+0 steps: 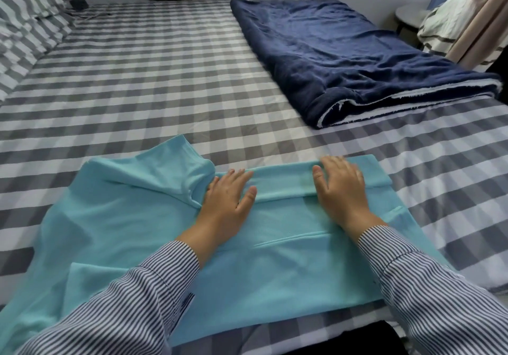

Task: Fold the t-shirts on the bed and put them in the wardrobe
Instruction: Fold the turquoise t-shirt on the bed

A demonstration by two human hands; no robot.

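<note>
T-shirt (288, 266) lies at near bed (154, 79) edge, far edge folded over. Left hand (226, 199) and right hand (341, 187) press fold, fingers flat. Blanket (357, 60) far right; open bed beyond

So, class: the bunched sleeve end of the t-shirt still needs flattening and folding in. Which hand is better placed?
Left. The left hand lies flat right beside the bunched sleeve; the right hand presses the folded edge farther away.
</note>
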